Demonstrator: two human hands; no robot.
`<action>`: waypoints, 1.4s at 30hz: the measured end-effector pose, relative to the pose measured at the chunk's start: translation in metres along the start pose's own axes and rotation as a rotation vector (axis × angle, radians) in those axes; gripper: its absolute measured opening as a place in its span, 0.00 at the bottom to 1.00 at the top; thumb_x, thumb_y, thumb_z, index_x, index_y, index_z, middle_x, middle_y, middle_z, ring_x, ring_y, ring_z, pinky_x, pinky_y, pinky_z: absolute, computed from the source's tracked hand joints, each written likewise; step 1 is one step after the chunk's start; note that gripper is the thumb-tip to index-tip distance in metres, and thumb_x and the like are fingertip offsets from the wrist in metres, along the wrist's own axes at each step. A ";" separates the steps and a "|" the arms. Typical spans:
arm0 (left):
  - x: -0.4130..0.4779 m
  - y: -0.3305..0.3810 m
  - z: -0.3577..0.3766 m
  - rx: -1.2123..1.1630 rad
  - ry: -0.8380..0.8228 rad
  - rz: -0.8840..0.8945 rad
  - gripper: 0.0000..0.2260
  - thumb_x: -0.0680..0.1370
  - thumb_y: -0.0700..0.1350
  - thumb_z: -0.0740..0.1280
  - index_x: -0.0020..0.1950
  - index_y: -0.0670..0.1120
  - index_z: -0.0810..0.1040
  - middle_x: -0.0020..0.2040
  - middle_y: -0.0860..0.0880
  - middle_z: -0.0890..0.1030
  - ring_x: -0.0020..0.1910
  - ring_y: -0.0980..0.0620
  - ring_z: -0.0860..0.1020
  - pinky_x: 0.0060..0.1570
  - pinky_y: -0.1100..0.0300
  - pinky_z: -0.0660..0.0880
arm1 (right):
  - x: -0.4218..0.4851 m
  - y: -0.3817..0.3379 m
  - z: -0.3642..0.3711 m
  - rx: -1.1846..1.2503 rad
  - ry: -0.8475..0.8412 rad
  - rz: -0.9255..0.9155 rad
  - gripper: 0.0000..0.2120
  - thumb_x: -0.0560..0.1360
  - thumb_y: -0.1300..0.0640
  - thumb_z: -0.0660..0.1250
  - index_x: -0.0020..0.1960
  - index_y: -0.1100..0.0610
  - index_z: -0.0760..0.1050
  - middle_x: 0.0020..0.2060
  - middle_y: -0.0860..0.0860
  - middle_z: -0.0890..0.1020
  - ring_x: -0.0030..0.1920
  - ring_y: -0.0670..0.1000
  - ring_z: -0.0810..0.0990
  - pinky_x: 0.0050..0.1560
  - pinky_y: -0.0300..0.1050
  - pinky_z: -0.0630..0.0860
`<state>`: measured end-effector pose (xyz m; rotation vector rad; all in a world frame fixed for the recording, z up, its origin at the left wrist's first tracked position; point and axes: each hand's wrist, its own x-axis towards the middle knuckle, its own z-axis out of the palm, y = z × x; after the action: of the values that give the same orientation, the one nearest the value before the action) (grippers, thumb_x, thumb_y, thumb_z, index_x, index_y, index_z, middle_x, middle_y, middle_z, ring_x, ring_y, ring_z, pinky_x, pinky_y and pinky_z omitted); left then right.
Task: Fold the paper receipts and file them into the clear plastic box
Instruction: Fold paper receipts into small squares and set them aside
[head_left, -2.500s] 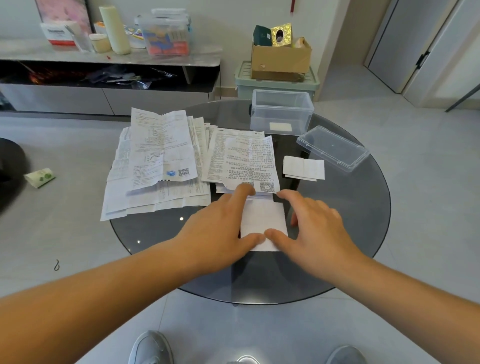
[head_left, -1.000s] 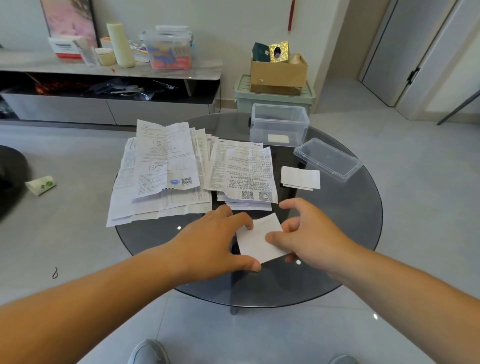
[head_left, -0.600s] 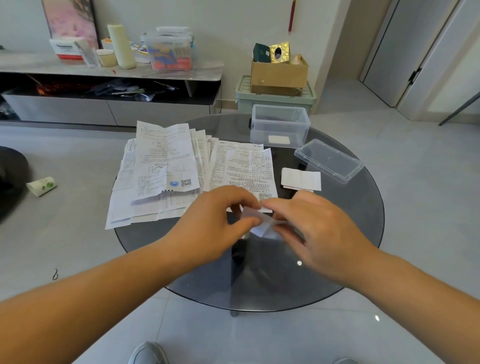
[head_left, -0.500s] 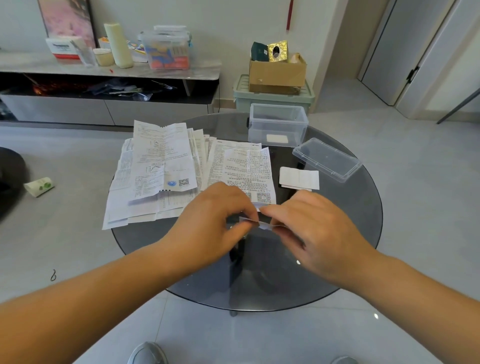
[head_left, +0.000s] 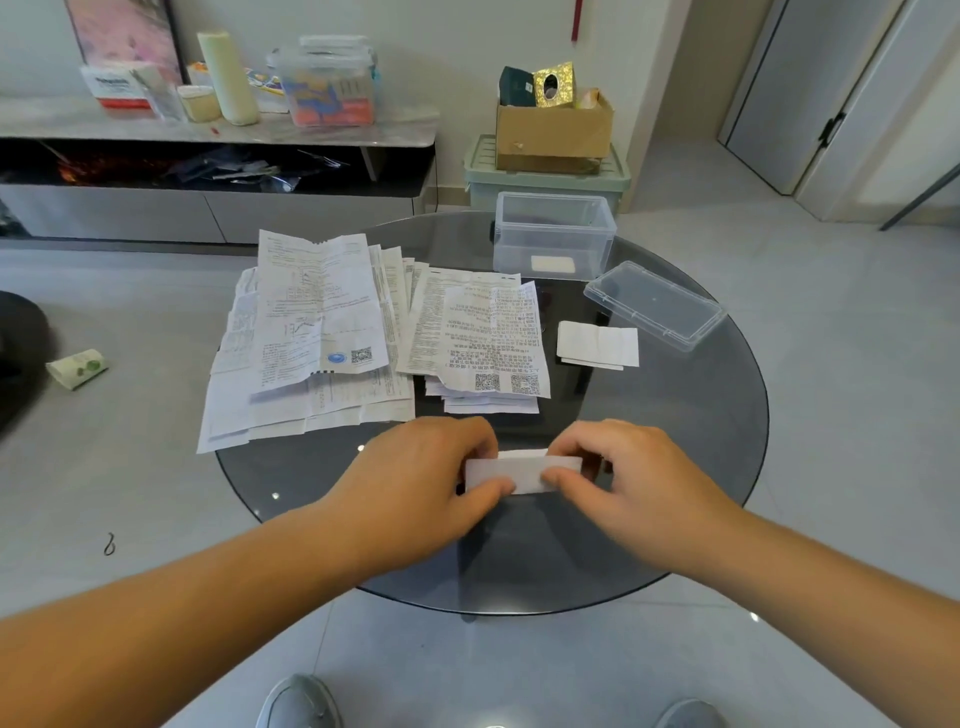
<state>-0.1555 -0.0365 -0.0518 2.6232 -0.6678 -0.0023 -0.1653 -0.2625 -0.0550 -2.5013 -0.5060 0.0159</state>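
At the near edge of the glass counter (head_left: 701, 467), the left hand (head_left: 415, 480) and right hand (head_left: 631, 480) each pinch an end of a folded receipt (head_left: 522, 470), its long axis running left to right, well short of the clear plastic box (head_left: 553, 234) at the far edge.

- Round dark glass bench (head_left: 691, 467), centre of the frame.
- Cardboard box (head_left: 553, 130) on a pale green lidded bin (head_left: 545, 179), upper centre.
- Low cabinet (head_left: 130, 213) at upper left; its pale top carries a cream cylinder (head_left: 227, 78) and a clear tub (head_left: 330, 85) with colourful contents.
- Green-printed roll (head_left: 77, 368) on the floor, left edge.
- Grey door (head_left: 810, 88), upper right.
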 end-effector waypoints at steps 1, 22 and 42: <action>0.003 0.001 0.001 0.003 -0.012 -0.036 0.09 0.77 0.63 0.65 0.50 0.59 0.73 0.43 0.59 0.77 0.42 0.59 0.75 0.43 0.60 0.76 | 0.003 0.000 0.001 0.000 0.009 0.035 0.03 0.77 0.47 0.69 0.47 0.40 0.75 0.41 0.39 0.77 0.46 0.42 0.76 0.45 0.38 0.71; 0.023 0.002 -0.004 0.093 -0.183 -0.419 0.21 0.69 0.69 0.69 0.52 0.59 0.69 0.57 0.52 0.66 0.58 0.50 0.63 0.58 0.52 0.59 | 0.016 -0.006 0.000 -0.180 -0.035 0.334 0.20 0.70 0.33 0.70 0.58 0.37 0.68 0.52 0.44 0.70 0.59 0.50 0.67 0.54 0.47 0.58; 0.019 -0.012 -0.020 -0.053 -0.268 -0.368 0.15 0.70 0.62 0.74 0.52 0.61 0.74 0.53 0.59 0.69 0.59 0.51 0.71 0.66 0.47 0.68 | 0.018 0.011 -0.020 -0.042 -0.173 0.361 0.14 0.71 0.41 0.75 0.53 0.36 0.74 0.49 0.41 0.74 0.57 0.50 0.73 0.59 0.51 0.68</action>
<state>-0.1314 -0.0273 -0.0367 2.6787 -0.2526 -0.4811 -0.1419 -0.2756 -0.0425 -2.6130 -0.1170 0.3673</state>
